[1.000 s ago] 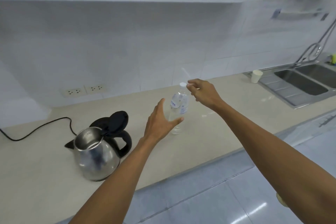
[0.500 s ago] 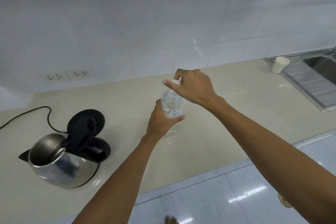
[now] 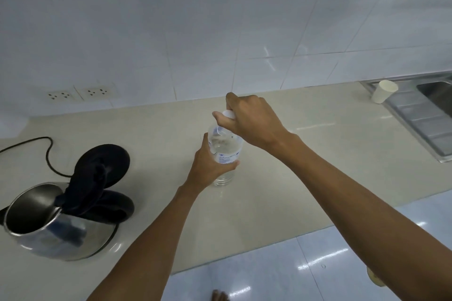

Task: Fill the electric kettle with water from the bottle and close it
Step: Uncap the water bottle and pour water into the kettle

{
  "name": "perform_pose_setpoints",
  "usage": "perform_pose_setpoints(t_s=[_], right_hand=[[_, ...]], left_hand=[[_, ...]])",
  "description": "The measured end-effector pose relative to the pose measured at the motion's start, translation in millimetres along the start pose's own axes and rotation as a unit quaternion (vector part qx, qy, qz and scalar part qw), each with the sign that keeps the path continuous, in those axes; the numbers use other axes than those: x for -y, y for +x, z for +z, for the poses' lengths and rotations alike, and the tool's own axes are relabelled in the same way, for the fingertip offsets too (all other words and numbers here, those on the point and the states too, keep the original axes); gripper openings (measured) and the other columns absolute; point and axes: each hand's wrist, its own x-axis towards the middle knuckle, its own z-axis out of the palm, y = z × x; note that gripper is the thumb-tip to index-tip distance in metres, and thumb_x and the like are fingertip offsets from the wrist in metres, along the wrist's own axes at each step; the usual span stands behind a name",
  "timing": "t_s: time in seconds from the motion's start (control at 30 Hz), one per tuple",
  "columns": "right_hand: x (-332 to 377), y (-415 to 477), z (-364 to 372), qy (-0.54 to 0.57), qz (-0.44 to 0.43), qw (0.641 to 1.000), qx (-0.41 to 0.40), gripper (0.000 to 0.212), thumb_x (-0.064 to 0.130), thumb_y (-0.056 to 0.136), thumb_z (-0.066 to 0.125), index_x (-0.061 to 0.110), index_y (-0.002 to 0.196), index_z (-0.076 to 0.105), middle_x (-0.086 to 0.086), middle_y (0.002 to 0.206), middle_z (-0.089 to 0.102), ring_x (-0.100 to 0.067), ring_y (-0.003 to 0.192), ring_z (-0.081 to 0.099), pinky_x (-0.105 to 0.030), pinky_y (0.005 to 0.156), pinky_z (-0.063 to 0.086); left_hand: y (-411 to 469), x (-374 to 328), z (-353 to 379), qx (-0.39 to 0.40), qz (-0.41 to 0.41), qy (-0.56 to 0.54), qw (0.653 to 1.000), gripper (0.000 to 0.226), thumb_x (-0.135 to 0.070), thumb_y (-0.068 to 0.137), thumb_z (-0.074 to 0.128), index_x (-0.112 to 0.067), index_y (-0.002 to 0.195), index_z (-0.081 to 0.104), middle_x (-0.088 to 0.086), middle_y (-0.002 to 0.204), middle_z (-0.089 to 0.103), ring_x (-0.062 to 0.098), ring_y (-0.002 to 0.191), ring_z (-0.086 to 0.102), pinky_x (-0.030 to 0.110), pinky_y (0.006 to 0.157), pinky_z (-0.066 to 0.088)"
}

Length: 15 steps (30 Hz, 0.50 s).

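A clear plastic water bottle stands upright on the beige counter, water visible inside. My left hand is wrapped around its lower body. My right hand grips the white cap from above. At the left stands a steel electric kettle with a black handle. Its black lid is tipped up and open, and the inside looks dark.
The kettle's black cord trails left along the counter below two wall sockets. A white paper cup sits by the steel sink at the far right. The counter's front edge drops to a tiled floor.
My left hand closed around the bottle and my right hand settled over the cap. The view tilted downward and moved closer to the counter.
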Motion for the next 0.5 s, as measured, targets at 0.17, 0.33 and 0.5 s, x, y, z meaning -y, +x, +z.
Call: perform_pose_setpoints(t_s=[0.17,0.33,0.5], right_hand=[[0.5,-9.6,-10.3,0.012,-0.016,1.000,0.015,0.042,0.044,0.104,0.052,0.005,0.086,0.049,-0.014,0.069,0.064,-0.039,0.062,0.059,-0.039,0.061,0.047],[20.7,-21.2,-31.8,0.020,-0.026,0.999,0.013,0.043,0.044,0.106,0.049,0.005,0.087,0.049,-0.014,0.070,0.065,-0.038,0.063,0.058,-0.040,0.061,0.045],[55.6,-33.3,-58.8,0.019,-0.032,0.999,0.017,0.044,0.044,0.105,0.049,0.005,0.087,0.049,-0.015,0.066,0.062,-0.040,0.063,0.057,-0.040,0.058,0.041]], left_hand=[[-5.9,-3.0,-11.2,0.019,0.017,0.003,1.000,0.084,-0.027,0.068,0.101,-0.038,0.131,0.047,-0.027,0.116,0.065,-0.019,0.103,0.062,0.005,0.087,0.048],[-32.7,-17.0,-30.6,0.019,0.034,-0.011,0.999,0.080,-0.023,0.067,0.101,-0.048,0.122,0.049,-0.041,0.109,0.066,-0.015,0.102,0.065,0.001,0.082,0.047],[-71.3,-36.7,-56.4,0.023,0.055,-0.054,0.997,0.077,-0.023,0.068,0.100,-0.046,0.125,0.053,-0.028,0.115,0.071,-0.006,0.107,0.069,0.016,0.089,0.052]])
